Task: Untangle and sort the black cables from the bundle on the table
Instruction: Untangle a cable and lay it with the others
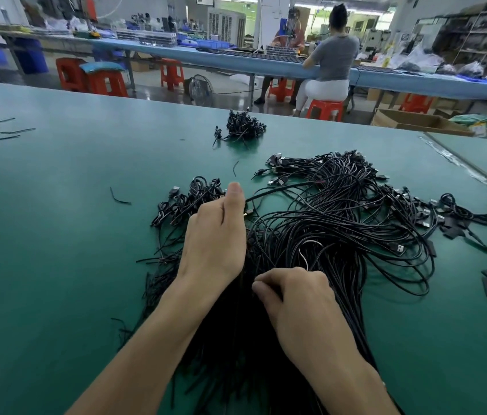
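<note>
I judge that I am in the middle of the pulling-out step. My left hand (215,235) is closed with the thumb up, and it pinches a single thin black cable (279,190). This cable runs away to the right of the hand, over the top of the large tangled bundle of thin black cables (341,229). The bundle lies on the green matted counter (56,235), under both my wrists, and it spreads beyond and to the right of my right hand (296,298). The right hand is curled, thumb against forefinger, on the straight near part of the bundle. It seems to hold some strands down, so that only one cable comes free.

The next move, I think, calls for drawing the left hand slowly further to the left while the right hand pins the rest. If a plug catches in a loop, the pull must stop. The freed cable probably belongs in the small heap of coiled black cables (188,202) just beyond the left hand.

The fingertips of both hands are hidden behind the backs of the hands, so I cannot count how many strands each one holds. The far end of the single cable is lost in the tangle. The near end of the bundle is cut off by the lower edge of the picture. Just beyond the right hand there is a thin white wire loop (305,256), and I cannot tell if it binds the bundle
</note>
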